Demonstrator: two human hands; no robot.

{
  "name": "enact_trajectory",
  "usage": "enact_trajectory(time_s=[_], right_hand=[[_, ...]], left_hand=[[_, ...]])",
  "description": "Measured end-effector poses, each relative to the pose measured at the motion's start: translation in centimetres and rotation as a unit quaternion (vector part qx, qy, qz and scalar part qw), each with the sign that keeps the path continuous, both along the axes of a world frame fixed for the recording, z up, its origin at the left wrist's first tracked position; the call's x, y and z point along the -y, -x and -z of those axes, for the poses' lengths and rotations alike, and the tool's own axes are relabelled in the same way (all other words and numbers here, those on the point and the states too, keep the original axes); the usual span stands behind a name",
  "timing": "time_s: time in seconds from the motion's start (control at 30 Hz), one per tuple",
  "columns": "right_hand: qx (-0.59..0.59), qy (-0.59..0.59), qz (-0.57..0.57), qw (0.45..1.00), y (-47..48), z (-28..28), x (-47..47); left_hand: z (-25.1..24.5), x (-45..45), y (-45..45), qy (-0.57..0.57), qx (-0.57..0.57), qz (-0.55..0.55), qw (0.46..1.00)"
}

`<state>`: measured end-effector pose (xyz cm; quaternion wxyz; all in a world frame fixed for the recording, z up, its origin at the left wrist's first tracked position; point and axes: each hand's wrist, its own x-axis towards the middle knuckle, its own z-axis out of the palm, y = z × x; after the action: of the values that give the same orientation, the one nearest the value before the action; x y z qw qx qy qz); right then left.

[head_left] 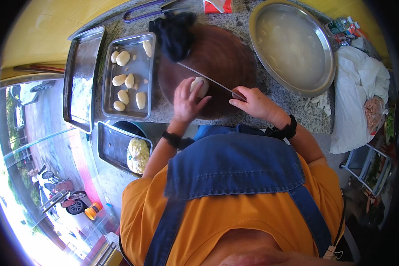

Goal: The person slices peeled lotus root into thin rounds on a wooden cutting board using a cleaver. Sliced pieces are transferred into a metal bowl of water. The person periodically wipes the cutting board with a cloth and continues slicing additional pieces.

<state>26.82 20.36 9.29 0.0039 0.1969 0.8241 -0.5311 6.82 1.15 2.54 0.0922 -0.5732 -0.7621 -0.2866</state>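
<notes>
On a round wooden chopping board (219, 60), my left hand (188, 101) grips a pale peeled potato (199, 87), fingers over its top and thumb at its side. My right hand (257, 103) is closed around the handle of a knife (209, 79). Its blade, seen nearly edge-on, runs up and left just beyond the potato; I cannot tell whether the two touch. The tip ends near a bunched black cloth (176, 36) on the board's far left. To the left, a metal tray (140, 68) bears several peeled potatoes (123, 58) and small scraps.
A large metal basin (324, 60) of cloudy water stands at the far right. White plastic bags (355, 93) lie beside it. Another metal tray (86, 73) is at the left edge. Lower down, a tray (111, 149) holds a filled clear bag (138, 155). Purple-handled scissors (143, 12) lie at the back.
</notes>
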Motion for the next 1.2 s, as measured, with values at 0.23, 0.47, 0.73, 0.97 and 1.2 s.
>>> enact_trajectory(time_s=[0.23,0.47,0.73,0.97,1.2], right_hand=[[0.031,-0.028,0.011,0.999,0.8,-0.4,0.1],[0.051,-0.055,-0.015,0.997,0.6,-4.8,-0.4],[0.115,-0.101,-0.083,0.985,-0.1,-8.6,-0.8],[0.111,-0.057,-0.101,0.987,3.5,-4.9,-1.5],[0.053,-0.025,-0.054,0.997,5.6,0.1,-1.5]], left_hand=[[1.5,-0.9,1.2,-0.114,0.023,0.081,0.990],[2.2,-1.1,1.8,-0.112,0.077,0.063,0.989],[3.2,-0.6,2.3,-0.096,0.131,0.053,0.985],[2.2,-0.9,2.7,-0.106,0.147,0.036,0.983],[1.8,-0.9,2.7,-0.126,0.113,0.055,0.984]])
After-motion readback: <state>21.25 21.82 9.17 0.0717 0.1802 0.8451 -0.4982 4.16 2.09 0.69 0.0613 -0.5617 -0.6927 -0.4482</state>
